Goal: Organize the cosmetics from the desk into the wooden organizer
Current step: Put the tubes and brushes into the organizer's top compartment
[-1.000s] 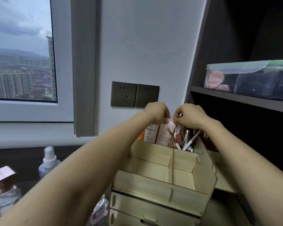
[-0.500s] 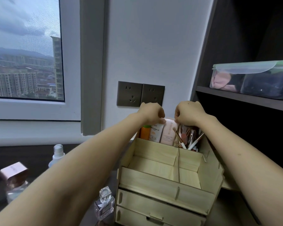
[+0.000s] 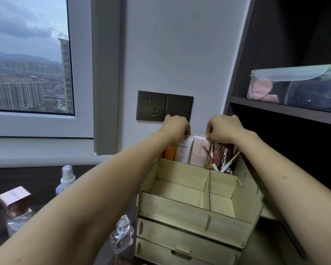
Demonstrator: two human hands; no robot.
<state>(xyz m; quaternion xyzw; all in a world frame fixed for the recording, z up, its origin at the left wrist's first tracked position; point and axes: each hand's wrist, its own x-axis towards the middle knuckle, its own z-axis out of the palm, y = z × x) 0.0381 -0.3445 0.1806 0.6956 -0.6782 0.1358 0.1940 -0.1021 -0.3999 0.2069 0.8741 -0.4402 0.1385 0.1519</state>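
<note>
Your left hand [image 3: 177, 129] pinches the white tube [image 3: 182, 151] top, your right hand [image 3: 225, 129] the pink tube [image 3: 198, 154]; both stand in the organizer [image 3: 195, 208] back row. Likely light, squashy: hold the crimped ends.

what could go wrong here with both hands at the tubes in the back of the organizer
The left forearm passes close by the glass perfume bottle; drawing back low could topple it. The right hand, at the pink tube, sits just over the leaning brushes and might snag them.
</note>
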